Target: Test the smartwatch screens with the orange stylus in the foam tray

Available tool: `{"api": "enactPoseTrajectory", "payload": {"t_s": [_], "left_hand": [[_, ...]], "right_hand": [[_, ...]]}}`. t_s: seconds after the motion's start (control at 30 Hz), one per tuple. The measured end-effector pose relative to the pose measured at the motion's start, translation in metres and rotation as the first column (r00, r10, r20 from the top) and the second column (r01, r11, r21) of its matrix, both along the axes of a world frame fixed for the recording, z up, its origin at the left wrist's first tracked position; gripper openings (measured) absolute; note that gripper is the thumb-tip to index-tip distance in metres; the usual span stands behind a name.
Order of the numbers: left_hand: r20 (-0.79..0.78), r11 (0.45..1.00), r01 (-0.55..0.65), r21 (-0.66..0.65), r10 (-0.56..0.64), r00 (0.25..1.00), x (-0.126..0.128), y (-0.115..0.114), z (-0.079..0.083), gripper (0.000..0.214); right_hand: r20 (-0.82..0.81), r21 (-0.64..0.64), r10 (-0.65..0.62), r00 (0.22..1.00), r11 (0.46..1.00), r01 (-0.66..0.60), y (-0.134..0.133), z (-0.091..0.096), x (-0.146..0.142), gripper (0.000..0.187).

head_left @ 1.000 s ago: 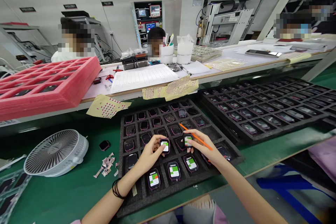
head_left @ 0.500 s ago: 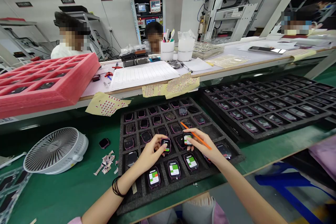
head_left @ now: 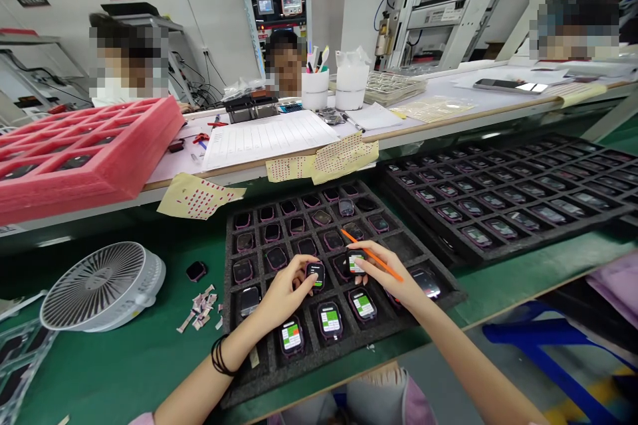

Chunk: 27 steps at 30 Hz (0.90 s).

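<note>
My left hand (head_left: 292, 285) grips a smartwatch case (head_left: 316, 275) by its edge, thumb at the lit screen. In my right hand (head_left: 381, 272) is a second smartwatch case (head_left: 355, 261), its screen showing white and green. An orange stick (head_left: 371, 254) also lies across that hand, between the fingers. Both hands are above a black foam tray (head_left: 279, 372) whose compartments hold several watch cases. Along the near row, lit watches (head_left: 329, 320) show white and green screens. One more watch case (head_left: 196, 271) lies on the green mat left of the tray.
A small grey fan (head_left: 102, 285) and a heap of paper scraps (head_left: 199, 309) are at left. Another black tray of watches (head_left: 508, 199) sits at right. Above runs a shelf with a pink foam tray (head_left: 164, 139) and white cups (head_left: 315, 90). Other people sit beyond.
The view has shifted slightly. Both hands keep hold of their watch cases in nearly the same place, and the orange stick stays in my right hand.
</note>
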<state>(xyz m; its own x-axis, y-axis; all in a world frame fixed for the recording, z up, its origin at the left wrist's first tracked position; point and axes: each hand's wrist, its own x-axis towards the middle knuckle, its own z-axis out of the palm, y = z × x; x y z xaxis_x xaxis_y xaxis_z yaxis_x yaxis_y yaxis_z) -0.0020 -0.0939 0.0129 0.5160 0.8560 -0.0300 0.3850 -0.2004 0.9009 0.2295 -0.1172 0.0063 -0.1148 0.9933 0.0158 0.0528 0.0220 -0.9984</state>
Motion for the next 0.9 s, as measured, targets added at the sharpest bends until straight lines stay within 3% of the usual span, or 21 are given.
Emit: {"api": "enactPoseTrajectory", "payload": {"t_s": [0.9], "left_hand": [[0.156, 0.998, -0.049, -0.030, 0.053, 0.986, -0.0004, 0.0004, -0.0033, 0.028]], "right_hand": [[-0.021, -0.003, -0.025, 0.999, 1.000, 0.025, 0.0007, 0.0027, -0.0026, 0.028]]}}
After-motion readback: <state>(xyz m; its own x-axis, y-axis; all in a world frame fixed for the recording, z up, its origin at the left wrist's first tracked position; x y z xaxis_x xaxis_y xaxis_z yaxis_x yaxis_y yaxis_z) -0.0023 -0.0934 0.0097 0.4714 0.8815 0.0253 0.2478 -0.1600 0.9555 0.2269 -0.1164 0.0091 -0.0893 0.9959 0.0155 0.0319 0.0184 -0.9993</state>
